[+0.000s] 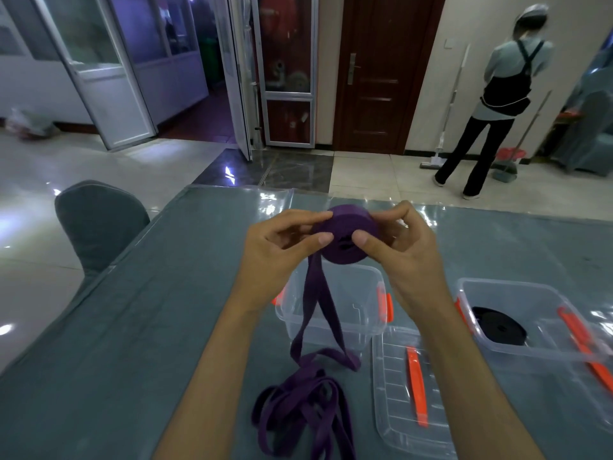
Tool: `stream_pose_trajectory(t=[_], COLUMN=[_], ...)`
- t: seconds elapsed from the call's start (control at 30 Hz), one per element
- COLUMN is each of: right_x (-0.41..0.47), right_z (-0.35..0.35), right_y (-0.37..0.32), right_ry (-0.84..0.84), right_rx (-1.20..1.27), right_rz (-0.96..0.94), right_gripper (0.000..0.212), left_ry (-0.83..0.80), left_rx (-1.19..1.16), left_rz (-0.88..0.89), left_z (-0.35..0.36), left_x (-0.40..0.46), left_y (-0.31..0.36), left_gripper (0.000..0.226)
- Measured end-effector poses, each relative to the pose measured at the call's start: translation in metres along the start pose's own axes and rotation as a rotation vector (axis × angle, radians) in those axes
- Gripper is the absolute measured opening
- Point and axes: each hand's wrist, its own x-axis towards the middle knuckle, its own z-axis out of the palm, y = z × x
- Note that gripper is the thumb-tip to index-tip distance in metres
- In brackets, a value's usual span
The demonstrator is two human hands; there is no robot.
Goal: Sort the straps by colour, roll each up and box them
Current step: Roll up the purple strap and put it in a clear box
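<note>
Fingertips of both your hands pinch the purple roll point(345, 237), held up in the air over the far middle of the table point(132, 327). Your left hand point(278, 250) has thumb and forefinger curled onto the roll's left face and rim; your right hand point(398, 247) presses its thumb on the near face with the other fingers curled behind. From the roll's underside the loose purple strap point(315, 300) hangs in two runs down in front of the empty clear box point(335, 303) to a tangled heap point(305, 406) near the table's near edge.

To wind well, I judge you should keep the right thumb firm on the face so the layers stay flush, and let the left fingers feed the strap flat, taking out any twist before it reaches the roll. Lift slack out of the heap in stages, since the loops look likely to snag.

A lid point(408, 386) lies right of the heap; toward the right edge a second box point(530, 313) holds a rolled black strap point(497, 327).
</note>
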Motion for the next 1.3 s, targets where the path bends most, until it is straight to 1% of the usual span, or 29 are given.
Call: stream_pose_trajectory(t=[0.07, 0.17, 0.23, 0.3, 0.4, 0.47, 0.5, 0.57, 0.67, 0.77, 0.8, 0.87, 0.93, 1.0, 1.1, 1.17, 1.23, 1.3], right_x=[0.001, 0.004, 0.003, 0.002, 0.001, 0.001, 0.0, -0.001, -0.003, 0.0, 0.001, 0.001, 0.0, -0.002, -0.001, 0.001, 0.002, 0.002], right_z=[-0.004, -0.004, -0.002, -0.001, -0.004, -0.005, -0.005, -0.003, -0.002, -0.008, -0.009, -0.007, -0.004, -0.002, -0.004, -0.004, -0.002, 0.0], right_y=[-0.002, -0.009, -0.008, -0.006, -0.003, -0.004, -0.004, -0.002, -0.003, -0.005, -0.005, -0.007, -0.005, -0.003, -0.003, -0.006, -0.007, -0.005], right_ry=[-0.04, -0.057, -0.03, -0.021, -0.061, -0.066, -0.05, 0.005, 0.024, -0.011, -0.015, -0.008, 0.036, 0.045, -0.019, -0.046, -0.031, 0.009], right_rx=[-0.022, 0.008, 0.01, 0.006, -0.036, -0.055, -0.053, -0.001, 0.041, -0.066, -0.07, -0.038, 0.014, 0.053, -0.062, -0.074, -0.047, -0.023], right_rz=[0.046, -0.018, -0.063, -0.026, 0.073, 0.038, 0.004, -0.028, 0.048, 0.098, 0.087, 0.031, -0.015, 0.01, 0.066, 0.062, -0.002, -0.036], right_gripper=[0.034, 0.041, 0.038, 0.032, 0.041, 0.044, 0.044, 0.036, 0.028, 0.042, 0.043, 0.04, 0.034, 0.028, 0.037, 0.037, 0.04, 0.034], left_ry=[0.025, 0.002, -0.055, -0.074, -0.001, 0.026, 0.018, -0.008, 0.009, 0.066, 0.072, 0.045, -0.013, -0.04, -0.002, 0.031, 0.03, 0.0], left_rx=[0.007, -0.027, -0.055, -0.039, 0.023, 0.001, -0.015, -0.02, 0.008, 0.011, -0.006, -0.04, -0.034, -0.019, 0.034, 0.041, -0.006, -0.022], left_rz=[0.035, 0.013, -0.031, -0.043, -0.04, -0.061, -0.077, -0.099, -0.069, -0.026, -0.031, -0.059, -0.084, -0.074, -0.024, -0.032, -0.071, -0.083], left_z=[0.001, 0.001, -0.003, -0.007, -0.004, -0.001, 0.0, 0.0, 0.0, 0.004, 0.005, 0.006, 0.004, -0.001, -0.005, -0.003, -0.001, -0.002], left_x=[-0.001, -0.001, 0.0, 0.002, -0.003, -0.007, -0.009, -0.01, -0.008, -0.008, -0.007, -0.005, -0.003, 0.0, 0.0, 0.0, -0.001, -0.002], left_y=[0.001, 0.002, 0.002, 0.001, -0.001, -0.003, -0.005, -0.006, -0.003, 0.0, 0.0, 0.001, 0.004, 0.007, 0.009, 0.007, 0.006, 0.005], left_gripper=[0.029, 0.03, 0.037, 0.039, 0.034, 0.033, 0.035, 0.041, 0.04, 0.034, 0.032, 0.032, 0.038, 0.04, 0.029, 0.027, 0.031, 0.039])
